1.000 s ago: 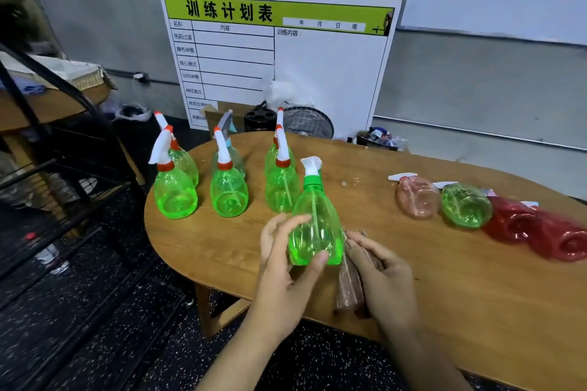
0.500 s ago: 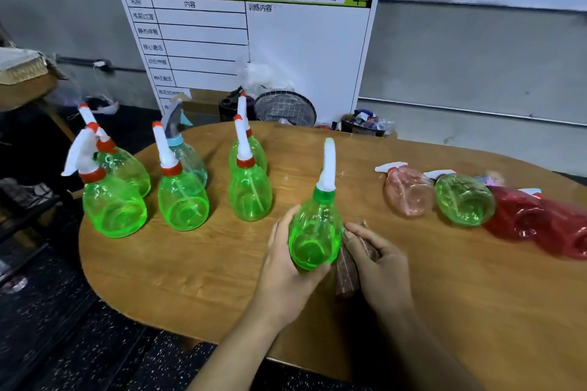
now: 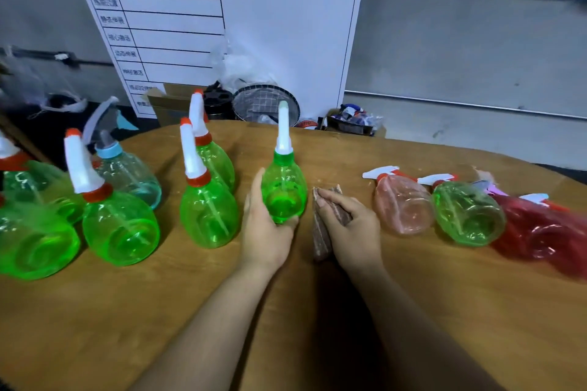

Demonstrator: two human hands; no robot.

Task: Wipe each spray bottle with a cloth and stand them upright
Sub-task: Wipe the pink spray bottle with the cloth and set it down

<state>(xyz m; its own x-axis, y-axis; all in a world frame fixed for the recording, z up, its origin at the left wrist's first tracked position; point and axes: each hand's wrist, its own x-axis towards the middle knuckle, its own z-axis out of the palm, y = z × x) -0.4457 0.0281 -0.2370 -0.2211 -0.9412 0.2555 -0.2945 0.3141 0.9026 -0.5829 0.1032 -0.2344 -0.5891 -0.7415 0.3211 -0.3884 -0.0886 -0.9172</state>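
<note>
Head view showed the left hand (image 3: 265, 225) wrapped around an upright green spray bottle (image 3: 283, 190) on the wooden table (image 3: 95, 327); the right hand (image 3: 349, 225) gripped a brown cloth (image 3: 320, 232) just beside it.

Dim, soft focus; left edge blurred, warped.

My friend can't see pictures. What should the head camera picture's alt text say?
A left hand holds an upright green bottle on a wooden table while the right hand holds a brown cloth. More bottles stand upright on the left; a pink bottle, another green one and red ones lie on the right.
</note>
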